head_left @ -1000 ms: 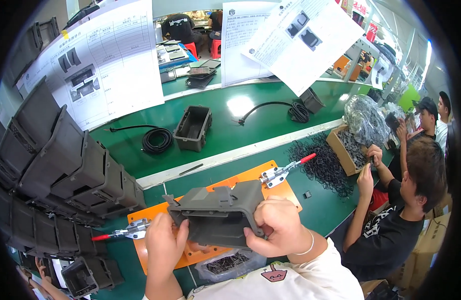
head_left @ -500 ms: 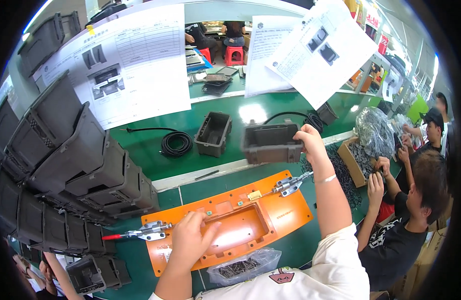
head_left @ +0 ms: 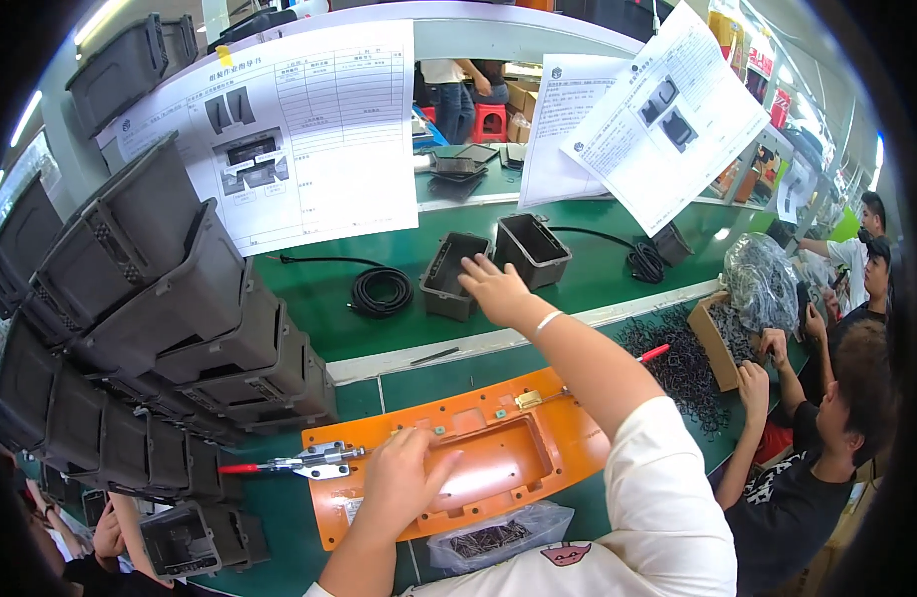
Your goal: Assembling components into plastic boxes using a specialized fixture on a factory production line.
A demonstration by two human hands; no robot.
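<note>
My right hand (head_left: 500,294) reaches across with spread fingers at the near right side of a dark grey plastic box (head_left: 448,301); whether it touches the box I cannot tell. Close behind that box on the right stands a second grey box (head_left: 540,269), its open top facing up. My left hand (head_left: 404,478) rests over the left part of an orange fixture plate (head_left: 329,512), fingers loosely extended and nothing in them. A toggle clamp with a red handle (head_left: 241,468) sits at the plate's left end; my right forearm covers much of the clamp at the other end.
Stacked grey boxes (head_left: 130,308) rise on the left. A coiled black cable (head_left: 382,291) lies on the green bench. Below the plate is a plastic bag of screws (head_left: 493,539). Small black parts (head_left: 682,373) are heaped at right, near a co-worker (head_left: 826,448). Paper sheets (head_left: 329,149) hang ahead.
My right hand has set the box it held down on the bench, let go, and moved left to the other box. The left hand stays over the plate. The view has shifted slightly.
</note>
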